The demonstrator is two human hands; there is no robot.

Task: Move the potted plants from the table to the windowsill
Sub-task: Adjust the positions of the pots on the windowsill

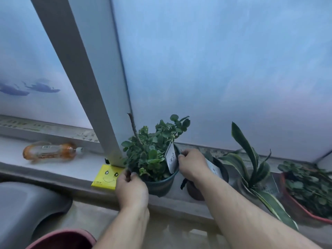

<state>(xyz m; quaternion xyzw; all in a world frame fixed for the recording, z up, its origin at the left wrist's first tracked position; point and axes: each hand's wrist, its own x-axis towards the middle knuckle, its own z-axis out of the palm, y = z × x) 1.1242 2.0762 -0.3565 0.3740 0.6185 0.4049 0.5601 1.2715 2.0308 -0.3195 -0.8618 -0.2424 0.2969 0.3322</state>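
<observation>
Four potted plants on the windowsill (pixel 86 168), counted left to right: a dark green pot (pixel 162 184) of round-leaved greenery, a dark brown pot (pixel 195 191) largely hidden behind the right forearm, a striped long-leaved plant (pixel 251 169), and a red-rimmed pot (pixel 294 207) at the far right edge.

Two hands, both on the green pot. Left hand (pixel 132 189) at the pot's 8 o'clock, grip pinched on the rim there. Right hand (pixel 190 165) at the pot's 2 o'clock, grip closed on the far rim, just beside one white tag (pixel 171 156) standing among the leaves. A second white tag (pixel 213 168) in the brown pot. Green pot sitting at the sill's front edge, slightly tilted; whether fully resting, cannot tell.

One bare twig (pixel 133 129) rising at 11 o'clock from the foliage. One yellow smiley-face packet (pixel 106 177) at the pot's 9 o'clock, touching the window post (pixel 93 97). One orange bottle (pixel 50 151) lying on its side, well apart at far 9 o'clock.
</observation>
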